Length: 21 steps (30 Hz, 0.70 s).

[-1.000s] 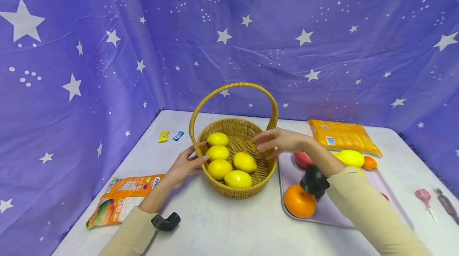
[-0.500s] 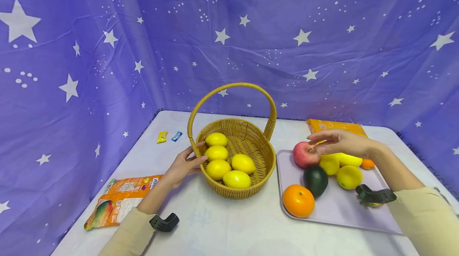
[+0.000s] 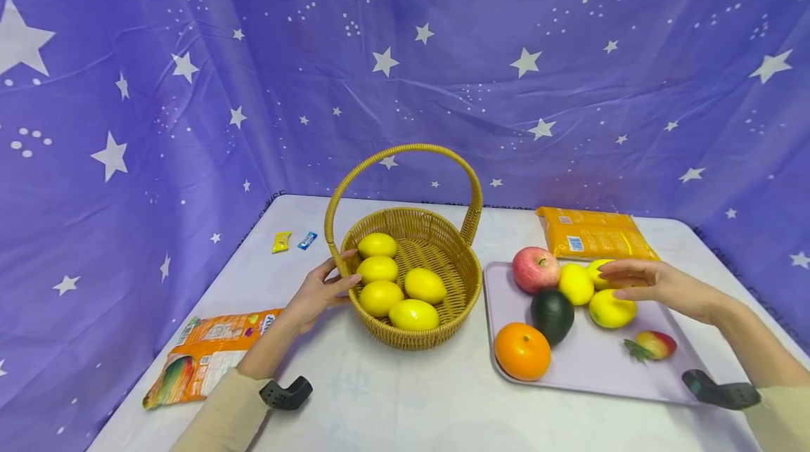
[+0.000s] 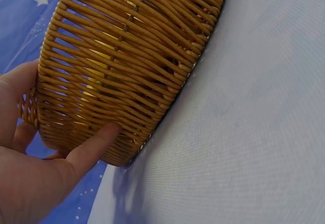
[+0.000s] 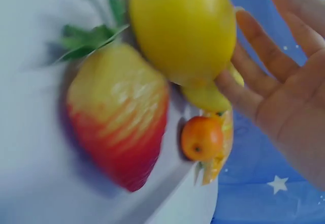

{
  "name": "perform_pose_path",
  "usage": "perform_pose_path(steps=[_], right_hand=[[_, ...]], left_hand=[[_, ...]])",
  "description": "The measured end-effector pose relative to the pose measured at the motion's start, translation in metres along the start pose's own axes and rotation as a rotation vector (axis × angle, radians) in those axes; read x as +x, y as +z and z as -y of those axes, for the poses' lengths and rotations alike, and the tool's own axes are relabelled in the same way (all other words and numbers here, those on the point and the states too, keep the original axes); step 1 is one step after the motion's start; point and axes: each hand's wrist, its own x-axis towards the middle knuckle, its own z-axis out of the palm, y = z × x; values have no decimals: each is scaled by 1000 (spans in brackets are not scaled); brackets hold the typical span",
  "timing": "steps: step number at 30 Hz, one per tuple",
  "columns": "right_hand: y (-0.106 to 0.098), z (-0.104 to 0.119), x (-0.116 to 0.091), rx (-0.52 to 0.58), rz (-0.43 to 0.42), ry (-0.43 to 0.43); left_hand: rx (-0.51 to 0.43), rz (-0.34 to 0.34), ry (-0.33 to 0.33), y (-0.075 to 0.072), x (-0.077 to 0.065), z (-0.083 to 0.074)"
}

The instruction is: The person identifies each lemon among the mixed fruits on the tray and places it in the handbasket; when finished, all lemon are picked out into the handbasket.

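Note:
My left hand (image 3: 316, 297) holds the left side of a wicker basket (image 3: 414, 341), by the foot of its arched handle. In the left wrist view, fingers reach over the basket's rim and along its woven outer wall (image 4: 137, 56). Several lemons (image 3: 414, 315) lie inside the basket. Over the tray, my right hand (image 3: 677, 292) hovers with loosely extended fingers close to a lemon (image 3: 612, 310). In the right wrist view it grips nothing; that lemon (image 5: 183, 31) is beside the fingertips and a strawberry (image 5: 119, 117) lies nearer the camera.
A lilac tray (image 3: 588, 376) also bears an apple (image 3: 535, 270), an avocado (image 3: 552, 315), an orange (image 3: 522, 351) and another lemon (image 3: 576, 283). An orange packet (image 3: 598, 234) lies behind it, another packet (image 3: 215, 350) at left. Two small sweets (image 3: 281, 242) are at back left.
My right hand has moved from inside the basket's right side, rightward across the tray, to the lemons there. The left hand stays on the basket. The view has shifted slightly.

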Motion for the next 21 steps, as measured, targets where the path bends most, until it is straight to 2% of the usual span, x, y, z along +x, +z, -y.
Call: perform_pose_path(steps=[11,16,21], right_hand=[[9,-4,-9,-155,3,184],[14,-1,-9,-133,20,166],[18,7,-11,-187,-100,103]], left_hand=[[2,-5,2,-1,0,1],[2,-7,4,-1,0,1],[-1,4,6,-2,0,1]])
